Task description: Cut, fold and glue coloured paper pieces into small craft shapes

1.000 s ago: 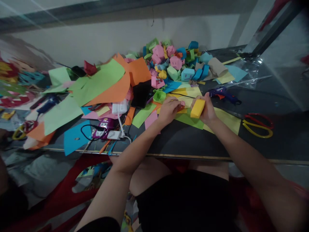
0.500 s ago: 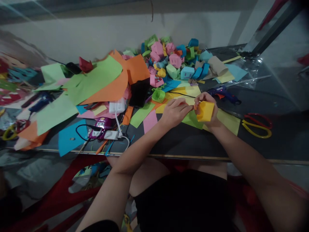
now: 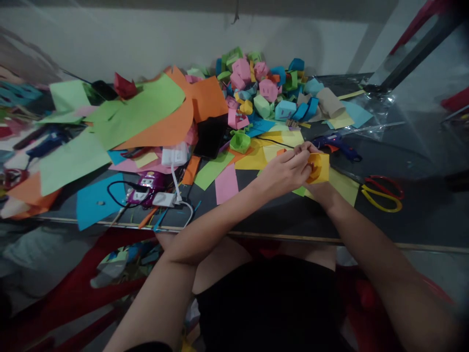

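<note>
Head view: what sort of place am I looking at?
Probably a paper-craft workspace: a heap of folded paper shapes, a glue gun and scissors lie on the dark table.

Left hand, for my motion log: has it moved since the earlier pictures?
Yes: the left hand has moved right, farther from the green paper cup.

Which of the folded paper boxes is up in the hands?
The yellow box; the open green box sits on the table, and others lie heaped behind it.
</note>
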Tool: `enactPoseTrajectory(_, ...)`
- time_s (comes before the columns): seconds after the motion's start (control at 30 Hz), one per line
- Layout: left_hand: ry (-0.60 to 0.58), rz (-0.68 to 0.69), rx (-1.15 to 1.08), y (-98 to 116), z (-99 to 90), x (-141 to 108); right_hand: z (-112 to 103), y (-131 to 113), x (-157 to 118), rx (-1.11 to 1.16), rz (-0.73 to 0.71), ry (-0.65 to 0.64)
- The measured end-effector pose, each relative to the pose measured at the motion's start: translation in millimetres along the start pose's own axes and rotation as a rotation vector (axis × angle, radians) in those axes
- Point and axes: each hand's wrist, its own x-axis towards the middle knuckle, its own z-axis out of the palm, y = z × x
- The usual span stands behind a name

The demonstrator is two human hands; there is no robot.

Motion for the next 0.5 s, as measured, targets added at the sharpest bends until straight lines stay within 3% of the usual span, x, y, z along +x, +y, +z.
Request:
enactPoseTrajectory(0.3, -0.004, 0.027, -0.036, 0, 0.2, 5, 3, -1, -2, 0.026, 0.056, 0.088)
enactPoseTrajectory(0.5, 0.007, 0.009, -0.145, -3, 10.2, 5, 1, -2, -1, 0.035, 0.064, -0.04)
